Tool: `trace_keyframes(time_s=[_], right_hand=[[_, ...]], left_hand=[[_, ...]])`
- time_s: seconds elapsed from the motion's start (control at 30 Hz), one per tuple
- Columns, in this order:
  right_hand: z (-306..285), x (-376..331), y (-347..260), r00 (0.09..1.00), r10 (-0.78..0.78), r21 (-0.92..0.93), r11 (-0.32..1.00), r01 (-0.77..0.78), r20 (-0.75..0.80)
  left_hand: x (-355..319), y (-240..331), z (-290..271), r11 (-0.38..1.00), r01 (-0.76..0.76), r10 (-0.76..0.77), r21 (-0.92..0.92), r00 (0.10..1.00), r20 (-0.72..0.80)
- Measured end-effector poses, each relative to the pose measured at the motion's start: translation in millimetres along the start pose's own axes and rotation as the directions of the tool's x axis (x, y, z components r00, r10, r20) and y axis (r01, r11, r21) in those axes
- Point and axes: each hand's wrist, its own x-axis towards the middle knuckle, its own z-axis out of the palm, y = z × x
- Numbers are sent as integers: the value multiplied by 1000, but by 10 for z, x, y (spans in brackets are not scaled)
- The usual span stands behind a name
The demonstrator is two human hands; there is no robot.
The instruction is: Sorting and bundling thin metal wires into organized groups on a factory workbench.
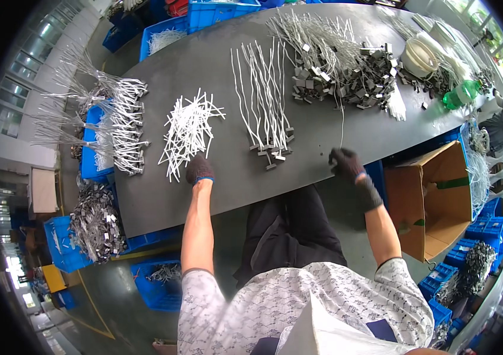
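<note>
My left hand (pixel 200 170), in a dark glove, is closed at the lower edge of a loose pile of short white tubes (pixel 189 127). Whether a tube is between its fingertips is hidden. Near the table's front edge, my right hand (pixel 346 164), also gloved, has its fingers closed on a thin pale wire (pixel 342 127) that runs up toward a large heap of wires (pixel 322 44) with grey block ends. Between my hands, farther up the table, lies a row of white-sleeved wires (pixel 263 100), their grey blocks (pixel 272 151) pointing toward me.
Bundled wires (pixel 127 127) hang over the table's left edge near a blue crate (pixel 90 142). A white bowl (pixel 420 58) and a green bottle (pixel 462 94) stand at the far right. An open cardboard box (pixel 426 201) is beside the table at right. More blue crates (pixel 159 284) sit on the floor.
</note>
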Motion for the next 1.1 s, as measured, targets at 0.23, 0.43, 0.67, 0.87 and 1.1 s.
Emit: trace_keyframes(time_s=[0.23, 0.43, 0.67, 0.87, 1.1], right_hand=[[-404, -1370, 2060, 837, -548, -854, 435, 287, 2], [-1178, -2381, 3912, 974, 180, -975, 200, 100, 137], [-221, -1944, 2022, 972, -212, -897, 403, 183, 103], [-108, -1639, 1540, 968, -178, -952, 218, 216, 178], [-367, -1902, 1951, 996, 17, -970, 231, 80, 86]], left_hand=[[473, -428, 285, 972, -124, 146, -200, 984, 103], [-328, 40, 336, -283, 569, 266, -772, 820, 507], [-1403, 1747, -323, -389, 611, 556, -690, 753, 353], [-1529, 2363, -654, -628, 374, 327, -682, 922, 205], [-1703, 2152, -1016, -528, -88, 34, -845, 992, -125]])
